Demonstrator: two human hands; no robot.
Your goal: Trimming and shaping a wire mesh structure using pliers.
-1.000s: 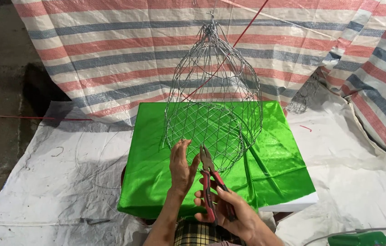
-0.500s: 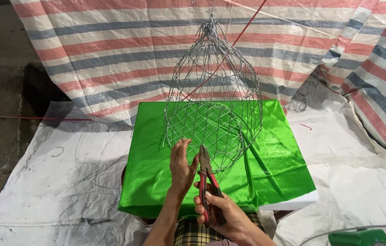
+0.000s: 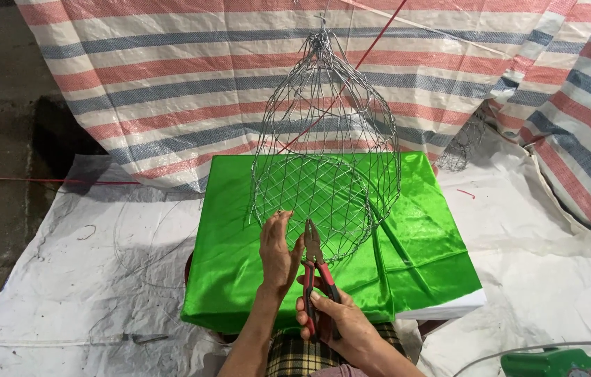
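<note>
While I watch from the head camera, the wire mesh cage (image 3: 325, 160) fills the centre of the frame, a dome of twisted wire narrowing to a knotted peak near the top edge and widening to a netted bowl lower down. Its long axis runs roughly up and down the frame, tilted slightly, with the open netted end facing the hands. It sits over a table draped in shiny green cloth (image 3: 421, 230), directly above and beyond both hands, so the work lies straight ahead of them.

My left hand (image 3: 278, 251) is the nearer one to the mesh: it is raised with the fingers loosely curled, the fingertips touching the lower rim of the netting just left of centre. Whether it pinches a strand or only steadies it I cannot tell. My right hand (image 3: 337, 322) sits lower, towards the bottom of the frame, clenched around the red handles of a pair of pliers (image 3: 315, 269). The pliers point up the frame, their nose reaching the lower edge of the mesh just beside the left fingertips; whether the nose grips a wire is too small to see.

Behind everything hangs a striped tarpaulin (image 3: 170, 84), and white plastic sheeting (image 3: 65, 279) covers the ground on both sides. A green object (image 3: 554, 363) shows at the lower right corner.
</note>
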